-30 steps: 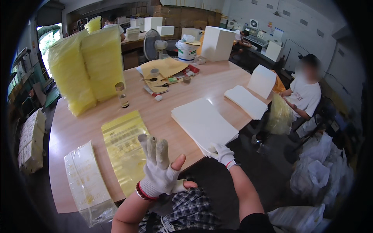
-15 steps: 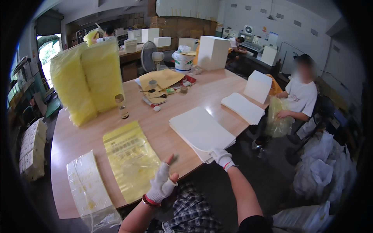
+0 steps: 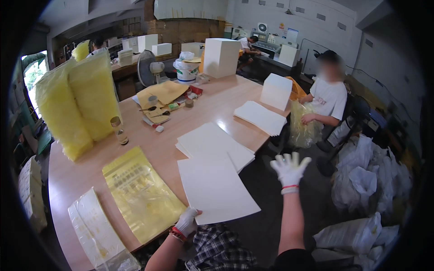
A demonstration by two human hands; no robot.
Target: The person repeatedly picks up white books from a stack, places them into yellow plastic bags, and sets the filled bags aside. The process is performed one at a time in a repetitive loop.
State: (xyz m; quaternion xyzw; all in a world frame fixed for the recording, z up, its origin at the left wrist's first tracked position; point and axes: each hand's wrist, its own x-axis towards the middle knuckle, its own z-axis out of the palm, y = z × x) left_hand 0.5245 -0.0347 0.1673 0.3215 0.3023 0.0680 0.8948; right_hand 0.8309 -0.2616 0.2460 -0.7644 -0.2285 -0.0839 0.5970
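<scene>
My left hand (image 3: 187, 221), in a white glove with bare fingertips, pinches the near left corner of white sheets (image 3: 217, 187) at the table's front edge. How many sheets it holds I cannot tell. My right hand (image 3: 290, 169), also gloved, is raised off the table's right side with fingers spread and nothing in it. Behind the held sheets lies a stack of white sheets (image 3: 212, 139), partly covered by them. Just left of my left hand a yellow printed plastic bag (image 3: 140, 189) lies flat on the table. A clear-wrapped white pack (image 3: 97, 230) lies farther left.
Tall yellow bag bundles (image 3: 74, 104) stand at the table's left, near tape rolls (image 3: 119, 131). Scissors (image 3: 160, 114) lie by brown paper (image 3: 165, 93). A white bucket (image 3: 186, 72) stands at the back. A seated co-worker (image 3: 327, 95) handles a yellow bag; plastic sacks (image 3: 361, 176) lie right.
My left hand has closed on the corner of white sheets, which now lie nearer me than the stack. My right hand has let go and moved right, fingers spread. The view has shifted right.
</scene>
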